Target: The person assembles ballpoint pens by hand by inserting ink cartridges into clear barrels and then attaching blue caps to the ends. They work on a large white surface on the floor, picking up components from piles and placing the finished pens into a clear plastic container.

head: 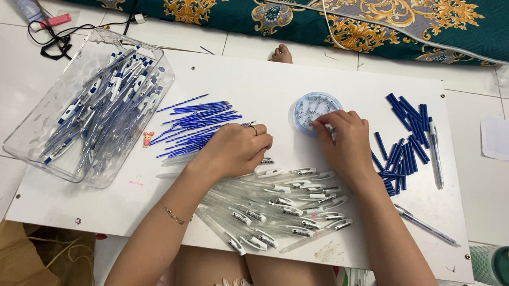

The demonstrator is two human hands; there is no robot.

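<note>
Bare knees and a frayed white hem sit at the bottom centre of the frame, under the near edge of a white board (261,80) laid across the lap. Just above them, lower centre, lies a heap of clear pen barrels (278,213) with white clips. Left hand (238,149), centre frame, rests curled into a loose fist at the top edge of that heap, a ring on one finger; whether anything is inside the fist cannot be told. Beside it, to the left, a fan of thin blue refills (195,127) is spread on the board, close to the knuckles. Right hand (345,144), right of centre, reaches fingertips onto the rim of a small round clear dish (312,110) holding tiny springs; fingers pinched narrow, apparently on something small from the dish, too small to make out. Further right, a pile of dark blue pen caps (405,141), with two assembled pens beside it. Left side of frame: a clear plastic tray (32,133) full of finished blue and white pens. Upper frame: teal patterned mattress (409,20). Lower right corner: green cup (505,267).
</note>
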